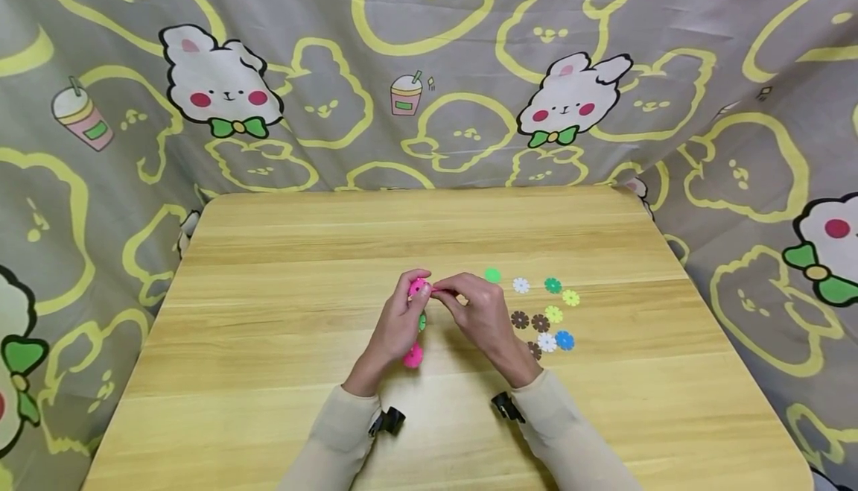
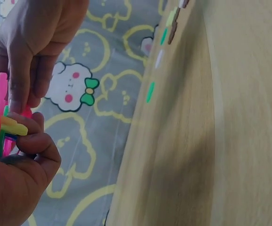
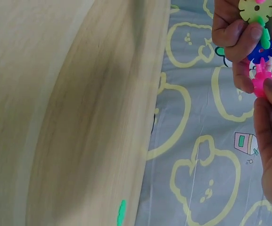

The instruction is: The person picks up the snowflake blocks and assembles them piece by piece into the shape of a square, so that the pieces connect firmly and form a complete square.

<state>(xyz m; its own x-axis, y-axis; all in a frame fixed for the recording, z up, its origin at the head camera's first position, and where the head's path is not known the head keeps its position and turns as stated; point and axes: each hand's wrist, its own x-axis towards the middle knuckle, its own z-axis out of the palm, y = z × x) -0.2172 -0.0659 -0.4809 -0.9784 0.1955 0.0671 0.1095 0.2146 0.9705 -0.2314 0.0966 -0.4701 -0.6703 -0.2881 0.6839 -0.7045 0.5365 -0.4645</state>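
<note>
Above the table, my left hand point(image 1: 395, 327) grips a chain of interlocked notched plastic discs. The right wrist view shows a pale yellow disc point(image 3: 267, 10), a green one point(image 3: 265, 37), a blue one point(image 3: 256, 56) and a pink disc point(image 3: 259, 87) joined in it. Another pink disc point(image 1: 412, 357) hangs out below the left palm. My right hand point(image 1: 485, 316) pinches a pink piece at the chain's far end between thumb and fingertips, close to the left fingertips. How that piece fits into the chain is hidden by the fingers.
On the wooden table point(image 1: 268, 357), right of the hands, lie several loose discs: light green point(image 1: 492, 275), white point(image 1: 520, 284), dark green point(image 1: 553, 284), yellow point(image 1: 570, 297), brown point(image 1: 519, 320) and blue point(image 1: 565, 340). A patterned curtain point(image 1: 308, 103) surrounds the table's back and sides.
</note>
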